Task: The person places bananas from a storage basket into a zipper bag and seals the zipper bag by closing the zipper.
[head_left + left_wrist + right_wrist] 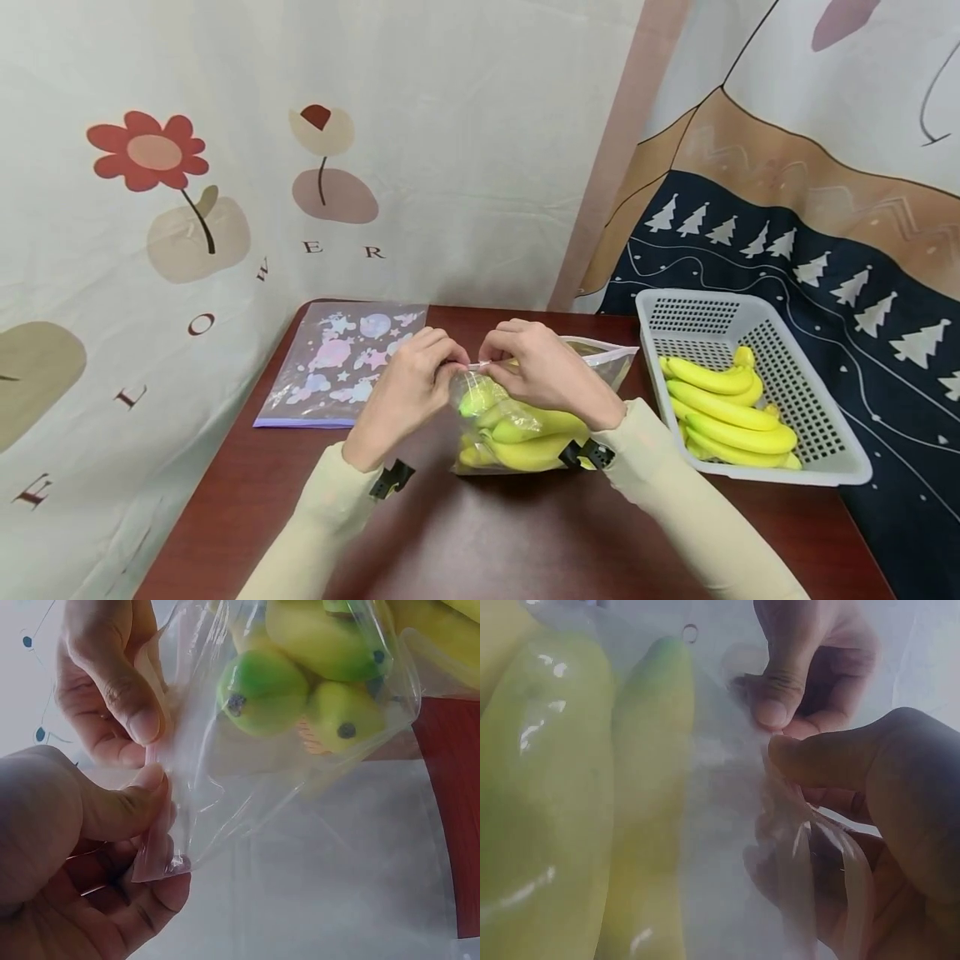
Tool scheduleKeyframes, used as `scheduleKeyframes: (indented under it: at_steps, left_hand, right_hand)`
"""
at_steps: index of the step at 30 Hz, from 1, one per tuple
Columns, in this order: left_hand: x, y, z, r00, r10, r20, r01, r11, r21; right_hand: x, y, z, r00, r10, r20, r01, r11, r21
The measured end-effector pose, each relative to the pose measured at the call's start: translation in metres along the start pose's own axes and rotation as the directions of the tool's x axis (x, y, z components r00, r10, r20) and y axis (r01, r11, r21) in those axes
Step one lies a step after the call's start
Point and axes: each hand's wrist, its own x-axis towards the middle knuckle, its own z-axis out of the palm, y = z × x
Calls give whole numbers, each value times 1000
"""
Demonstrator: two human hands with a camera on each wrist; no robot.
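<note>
A clear zip bag stands on the table with several yellow bananas inside, some green at the tips. My left hand pinches the left end of the bag's pale zip strip between thumb and fingers. Right beside it, my right hand pinches the same strip, the two thumbs almost touching. To the right of my right hand, the bag's mouth gapes, its two edges apart. In the right wrist view the strip splits into two bands below my right thumb.
A flat printed zip bag with pastel shapes and a purple edge lies at the table's left back. On the right stands a grey perforated basket holding more bananas. A patterned curtain hangs behind the brown table.
</note>
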Motion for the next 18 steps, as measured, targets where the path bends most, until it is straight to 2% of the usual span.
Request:
scheduleKeyframes:
  at_steps: [4,10,14,18]
  left_hand:
    - [1,2,-1,1000,-2,0,2,1000,-4]
    - [1,2,-1,999,-38,16,38,999,-4]
    - [-1,-1,-1,998,-59,8,59,998,-3]
    - [-2,-4,-1,999,-53,-4,53,999,-10]
  right_hand:
    - [-3,2,-2,1000,14,2,-14,1000,15]
    - [-10,8,-7,999,37,6,-37,999,19]
    - [-18,14,-13,997,71,4,-72,997,30]
    - [-24,20,-18,995,100,-4,-100,994,35]
